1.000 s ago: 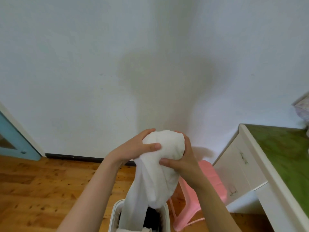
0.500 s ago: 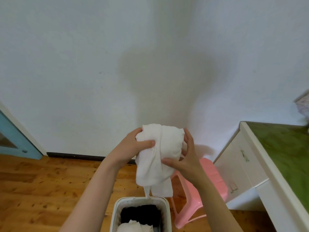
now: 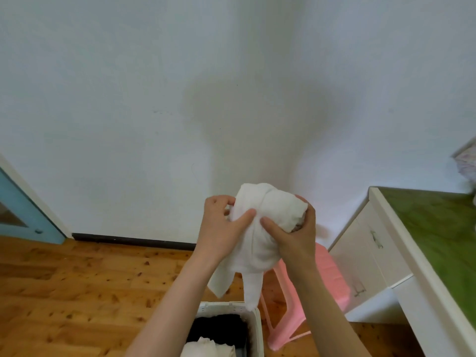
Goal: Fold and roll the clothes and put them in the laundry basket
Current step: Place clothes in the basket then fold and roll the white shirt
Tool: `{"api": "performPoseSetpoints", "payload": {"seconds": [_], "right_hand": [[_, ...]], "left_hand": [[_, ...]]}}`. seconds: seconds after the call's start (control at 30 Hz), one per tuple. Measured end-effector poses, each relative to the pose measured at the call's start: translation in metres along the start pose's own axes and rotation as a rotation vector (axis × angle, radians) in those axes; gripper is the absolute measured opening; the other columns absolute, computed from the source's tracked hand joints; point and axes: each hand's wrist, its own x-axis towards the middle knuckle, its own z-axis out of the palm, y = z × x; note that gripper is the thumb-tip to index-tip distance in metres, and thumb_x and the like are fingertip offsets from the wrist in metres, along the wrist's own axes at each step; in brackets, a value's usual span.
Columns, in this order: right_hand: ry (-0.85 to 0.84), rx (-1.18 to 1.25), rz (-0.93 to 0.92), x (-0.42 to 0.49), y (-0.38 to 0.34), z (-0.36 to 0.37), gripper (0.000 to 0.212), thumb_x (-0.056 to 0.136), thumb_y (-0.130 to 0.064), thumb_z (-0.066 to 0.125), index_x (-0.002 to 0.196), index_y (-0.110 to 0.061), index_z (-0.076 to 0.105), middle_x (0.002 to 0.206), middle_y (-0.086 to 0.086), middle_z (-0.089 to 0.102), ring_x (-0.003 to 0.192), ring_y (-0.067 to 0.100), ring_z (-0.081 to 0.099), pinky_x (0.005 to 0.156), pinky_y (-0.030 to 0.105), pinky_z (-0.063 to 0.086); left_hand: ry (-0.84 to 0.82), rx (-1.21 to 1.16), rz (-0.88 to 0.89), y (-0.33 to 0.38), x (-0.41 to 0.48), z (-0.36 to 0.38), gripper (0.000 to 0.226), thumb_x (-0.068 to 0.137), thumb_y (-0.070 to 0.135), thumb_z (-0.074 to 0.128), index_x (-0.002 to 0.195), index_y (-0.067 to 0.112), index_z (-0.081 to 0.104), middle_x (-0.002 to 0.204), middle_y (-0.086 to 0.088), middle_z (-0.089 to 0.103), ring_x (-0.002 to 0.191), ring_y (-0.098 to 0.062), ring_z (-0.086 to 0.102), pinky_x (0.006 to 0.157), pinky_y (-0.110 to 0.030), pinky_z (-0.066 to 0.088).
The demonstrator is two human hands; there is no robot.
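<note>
The one view comes from a wide-angle camera on the person's head, facing forward and tilted down at a white wall (image 3: 154,99) and wooden floor (image 3: 64,279). Its lens bends the door (image 3: 15,202) at the left edge and the table (image 3: 438,228) at the right outward. It sits close above the left hand (image 3: 221,228) and right hand (image 3: 296,235), which meet on a cloth (image 3: 270,212) just below mid-frame, and it looks steeply down into the basket (image 3: 226,305), cut by the bottom edge.
</note>
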Motion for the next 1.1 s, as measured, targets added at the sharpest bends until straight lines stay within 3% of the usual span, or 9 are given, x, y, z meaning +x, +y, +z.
{"api": "performPoseSetpoints", "payload": {"seconds": [0.13, 0.27, 0.43, 0.63, 0.73, 0.83, 0.9, 1.0, 1.1], "right_hand": [[0.025, 0.022, 0.028, 0.001, 0.003, -0.003, 0.081, 0.062, -0.017, 0.089, 0.128, -0.027, 0.043, 0.125, -0.01, 0.054, 0.114, 0.007, 0.055, 0.093, 0.033, 0.052], [0.015, 0.164, 0.101, -0.001, 0.005, -0.002, 0.077, 0.063, -0.021, 0.088, 0.126, -0.03, 0.045, 0.123, -0.007, 0.058, 0.111, 0.015, 0.061, 0.091, 0.041, 0.055], [0.054, 0.186, 0.105, 0.002, 0.005, 0.0, 0.085, 0.055, -0.041, 0.085, 0.128, -0.028, 0.045, 0.125, -0.004, 0.059, 0.112, 0.019, 0.061, 0.093, 0.048, 0.053], [0.111, 0.178, 0.141, 0.008, 0.01, -0.001, 0.083, 0.053, -0.033, 0.09, 0.125, -0.027, 0.047, 0.122, -0.006, 0.06, 0.11, 0.016, 0.062, 0.094, 0.045, 0.053], [0.119, 0.097, 0.098, 0.011, 0.008, -0.002, 0.074, 0.066, -0.015, 0.087, 0.125, -0.026, 0.045, 0.123, -0.007, 0.057, 0.112, 0.014, 0.059, 0.096, 0.041, 0.052], [0.061, 0.127, 0.147, 0.013, 0.004, -0.003, 0.068, 0.068, -0.013, 0.085, 0.122, -0.025, 0.047, 0.119, -0.005, 0.06, 0.108, 0.017, 0.062, 0.091, 0.041, 0.054], [-0.014, 0.192, 0.229, 0.015, 0.001, -0.004, 0.068, 0.064, -0.023, 0.087, 0.122, -0.024, 0.051, 0.119, 0.001, 0.063, 0.107, 0.024, 0.065, 0.088, 0.048, 0.056], [-0.233, 0.366, 0.384, 0.022, -0.004, -0.011, 0.066, 0.075, -0.037, 0.077, 0.132, -0.016, 0.052, 0.126, 0.014, 0.064, 0.112, 0.035, 0.063, 0.091, 0.056, 0.052], [-0.428, 0.372, 0.521, 0.021, -0.011, -0.017, 0.046, 0.092, -0.038, 0.057, 0.13, -0.013, 0.055, 0.122, 0.016, 0.066, 0.113, 0.032, 0.063, 0.092, 0.048, 0.053]], "left_hand": [[0.039, -0.089, -0.027, 0.002, 0.002, -0.002, 0.012, 0.091, 0.027, 0.059, 0.091, 0.017, 0.064, 0.098, 0.002, 0.061, 0.09, -0.016, 0.061, 0.074, -0.022, 0.048], [-0.116, -0.607, -0.312, 0.004, 0.008, -0.008, 0.012, 0.092, 0.017, 0.06, 0.092, 0.006, 0.065, 0.089, -0.011, 0.067, 0.078, -0.022, 0.061, 0.069, -0.033, 0.05], [-0.343, -1.183, -0.546, -0.005, 0.001, 0.003, 0.033, 0.094, 0.013, 0.053, 0.12, -0.006, 0.059, 0.121, -0.025, 0.062, 0.115, -0.036, 0.059, 0.1, -0.045, 0.047], [0.028, -0.363, -0.215, -0.007, -0.001, 0.011, 0.007, 0.09, 0.016, 0.062, 0.097, 0.018, 0.066, 0.093, -0.004, 0.069, 0.086, -0.016, 0.064, 0.07, -0.024, 0.053], [0.084, -0.122, -0.049, -0.01, -0.003, 0.007, 0.026, 0.086, 0.015, 0.065, 0.11, 0.023, 0.057, 0.103, 0.005, 0.059, 0.091, -0.01, 0.056, 0.068, -0.011, 0.043], [-0.066, 0.002, 0.235, -0.003, -0.004, -0.002, 0.065, 0.079, 0.031, 0.074, 0.134, 0.033, 0.038, 0.132, 0.014, 0.043, 0.118, -0.002, 0.042, 0.096, -0.016, 0.039], [-0.266, 0.389, 0.453, 0.005, 0.002, -0.005, 0.097, 0.071, 0.047, 0.078, 0.146, 0.039, 0.017, 0.153, 0.011, 0.021, 0.141, -0.009, 0.016, 0.117, -0.031, 0.02], [-0.406, 0.724, 0.595, 0.008, 0.014, -0.008, 0.116, 0.065, 0.053, 0.079, 0.148, 0.045, -0.003, 0.159, 0.01, -0.009, 0.146, -0.013, -0.014, 0.117, -0.042, -0.005], [-0.431, 0.678, 0.637, 0.001, 0.022, -0.008, 0.115, 0.063, 0.049, 0.082, 0.148, 0.046, 0.004, 0.159, 0.002, 0.001, 0.145, -0.017, -0.001, 0.117, -0.042, 0.004]]}}
